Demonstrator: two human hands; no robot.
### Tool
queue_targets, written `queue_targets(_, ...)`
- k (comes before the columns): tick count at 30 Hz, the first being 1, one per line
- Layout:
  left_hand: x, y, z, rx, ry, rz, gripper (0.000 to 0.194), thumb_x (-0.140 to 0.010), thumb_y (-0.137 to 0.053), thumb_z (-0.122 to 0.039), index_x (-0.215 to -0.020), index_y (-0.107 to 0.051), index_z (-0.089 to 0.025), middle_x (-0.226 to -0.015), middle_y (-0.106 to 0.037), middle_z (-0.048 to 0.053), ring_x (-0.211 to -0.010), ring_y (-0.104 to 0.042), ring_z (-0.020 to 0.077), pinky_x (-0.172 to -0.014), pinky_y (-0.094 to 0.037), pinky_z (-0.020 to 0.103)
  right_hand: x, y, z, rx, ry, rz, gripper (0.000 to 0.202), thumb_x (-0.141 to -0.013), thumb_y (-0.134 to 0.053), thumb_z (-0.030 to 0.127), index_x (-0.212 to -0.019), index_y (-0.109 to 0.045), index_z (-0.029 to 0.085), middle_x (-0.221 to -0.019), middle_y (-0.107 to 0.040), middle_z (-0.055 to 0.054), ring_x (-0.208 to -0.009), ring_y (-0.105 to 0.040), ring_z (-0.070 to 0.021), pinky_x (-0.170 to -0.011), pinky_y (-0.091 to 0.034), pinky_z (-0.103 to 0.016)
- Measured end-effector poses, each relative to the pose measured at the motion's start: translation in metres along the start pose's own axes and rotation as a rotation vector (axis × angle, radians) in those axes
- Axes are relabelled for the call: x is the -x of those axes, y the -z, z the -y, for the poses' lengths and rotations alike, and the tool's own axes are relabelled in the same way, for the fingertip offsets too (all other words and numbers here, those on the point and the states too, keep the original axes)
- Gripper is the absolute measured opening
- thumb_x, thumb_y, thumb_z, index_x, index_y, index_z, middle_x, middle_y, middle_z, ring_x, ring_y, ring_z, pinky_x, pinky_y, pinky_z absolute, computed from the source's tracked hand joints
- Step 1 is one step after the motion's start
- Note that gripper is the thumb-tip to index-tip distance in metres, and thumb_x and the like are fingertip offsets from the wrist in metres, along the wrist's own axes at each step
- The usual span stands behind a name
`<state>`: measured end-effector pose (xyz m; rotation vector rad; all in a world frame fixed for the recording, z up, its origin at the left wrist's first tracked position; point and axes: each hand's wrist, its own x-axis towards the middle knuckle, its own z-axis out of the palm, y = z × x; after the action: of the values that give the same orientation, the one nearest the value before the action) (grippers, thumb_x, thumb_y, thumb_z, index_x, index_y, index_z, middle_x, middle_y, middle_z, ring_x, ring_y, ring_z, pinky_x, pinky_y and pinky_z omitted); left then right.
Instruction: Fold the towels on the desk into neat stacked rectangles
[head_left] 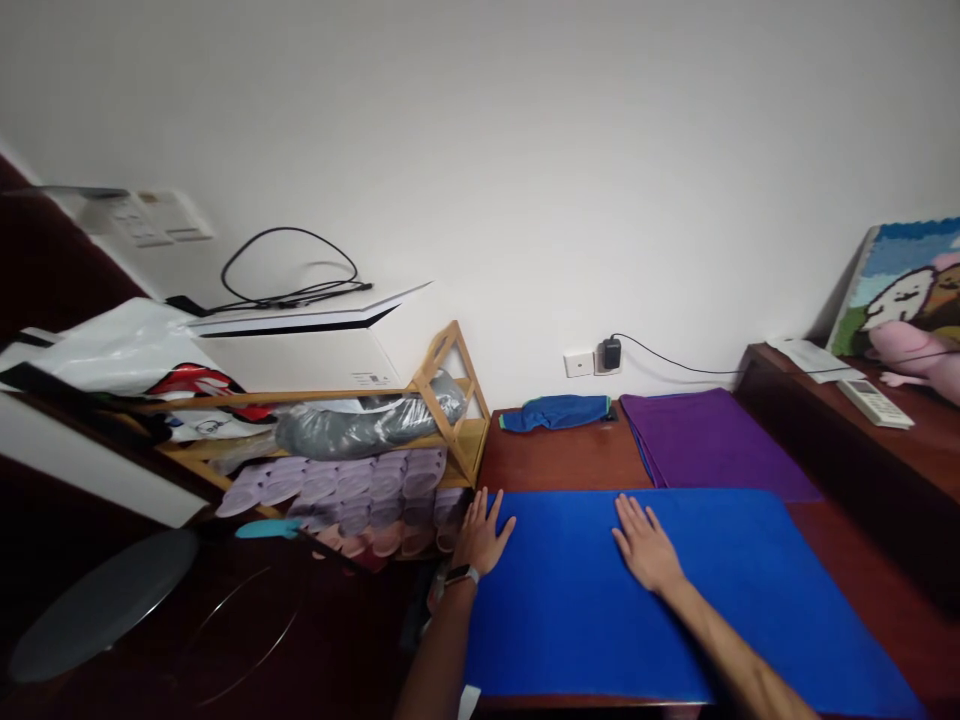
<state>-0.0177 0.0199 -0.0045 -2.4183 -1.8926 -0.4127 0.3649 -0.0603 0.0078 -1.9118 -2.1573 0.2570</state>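
A smooth blue mat (570,620) lies flat on the reddish-brown wooden surface. Flat on the mat's far left corner, with fingers spread, is my left hand (484,535); a watch (460,574) is on that wrist. My right hand (646,545) rests palm down near the middle of the mat's far edge, its fingers stretched out. Neither hand grips anything. Beyond the mat, a folded purple cloth or mat (709,440) lies to the right, and a flattened blue bag (559,411) with green edging lies against the wall.
On the left, a wooden rack (466,455) holds several lilac slippers (360,485), a plastic-wrapped grey item and a white box (300,360) with a black cable. A plug (611,352) sits in the wall socket. The raised shelf at right bears a remote control (874,402) and a pink plush toy (919,355).
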Motion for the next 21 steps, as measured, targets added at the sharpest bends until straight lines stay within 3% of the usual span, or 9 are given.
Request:
queue_targets(6,-0.002,-0.001,0.000,-0.010,-0.006,-0.019,0.072,-0.102,-0.036,-0.064,-0.162,-0.037,-0.024,-0.170,-0.033,0.013,-0.157,-0.028,0.0342,-0.123,-0.033,0.055,0.048,0.042,-0.196,0.149,-0.387,0.007,0.076,-0.101,-0.016,0.050,-0.165,-0.024,0.010,-0.171,-0.027,-0.011,-0.159,-0.020,-0.0258,-0.129,-0.018,-0.050)
queue_targets(8,-0.002,-0.002,0.000,-0.016,-0.008,-0.026,0.071,-0.102,-0.036,-0.064,-0.161,-0.038,-0.024,-0.169,-0.034,0.013,-0.156,-0.029,0.0339,-0.123,-0.033,0.054,0.058,0.051,-0.238,0.178,-0.461,0.011,0.077,-0.100,-0.013,0.049,-0.165,-0.023,0.009,-0.172,-0.024,-0.011,-0.160,-0.019,-0.0253,-0.129,-0.018,-0.048)
queue_targets(10,-0.002,-0.003,0.001,-0.021,-0.022,-0.030,0.071,-0.102,-0.035,-0.064,-0.161,-0.039,-0.023,-0.169,-0.035,0.013,-0.156,-0.030,0.0340,-0.122,-0.034,0.054,0.062,0.055,-0.257,0.187,-0.468,0.022,0.079,-0.099,-0.011,0.049,-0.165,-0.022,0.008,-0.172,-0.023,-0.011,-0.160,-0.018,-0.0254,-0.129,-0.018,-0.047)
queue_targets(13,-0.004,0.000,0.003,-0.040,-0.027,-0.018,0.072,-0.102,-0.036,-0.064,-0.160,-0.040,-0.022,-0.167,-0.037,0.014,-0.155,-0.031,0.0352,-0.122,-0.035,0.054,0.060,0.059,-0.255,0.179,-0.462,0.026,0.079,-0.099,-0.011,0.049,-0.165,-0.024,0.007,-0.172,-0.025,-0.011,-0.159,-0.019,-0.0259,-0.129,-0.018,-0.047)
queue_targets(16,-0.008,0.009,0.000,-0.072,-0.016,0.015,0.071,-0.103,-0.036,-0.061,-0.159,-0.042,-0.019,-0.166,-0.040,0.016,-0.154,-0.034,0.0356,-0.122,-0.036,0.054,0.053,0.066,-0.226,0.151,-0.473,-0.019,0.076,-0.100,-0.015,0.046,-0.163,-0.029,0.005,-0.170,-0.030,-0.013,-0.158,-0.023,-0.0277,-0.129,-0.018,-0.049)
queue_targets(18,-0.007,0.018,-0.007,-0.082,-0.040,0.010,0.068,-0.104,-0.036,-0.057,-0.158,-0.043,-0.018,-0.165,-0.040,0.016,-0.154,-0.035,0.0349,-0.122,-0.035,0.054,0.048,0.069,-0.190,0.119,-0.422,-0.090,0.074,-0.101,-0.016,0.043,-0.162,-0.032,0.003,-0.168,-0.032,-0.015,-0.158,-0.024,-0.0292,-0.129,-0.017,-0.051)
queue_targets(21,0.009,0.031,-0.028,-0.066,-0.103,-0.060,0.061,-0.107,-0.032,-0.049,-0.160,-0.041,-0.020,-0.167,-0.037,0.014,-0.155,-0.034,0.0322,-0.124,-0.033,0.054,0.045,0.060,-0.108,0.034,-0.227,-0.180,0.071,-0.104,-0.015,0.046,-0.162,-0.033,0.008,-0.168,-0.033,-0.012,-0.158,-0.025,-0.0277,-0.130,-0.017,-0.050)
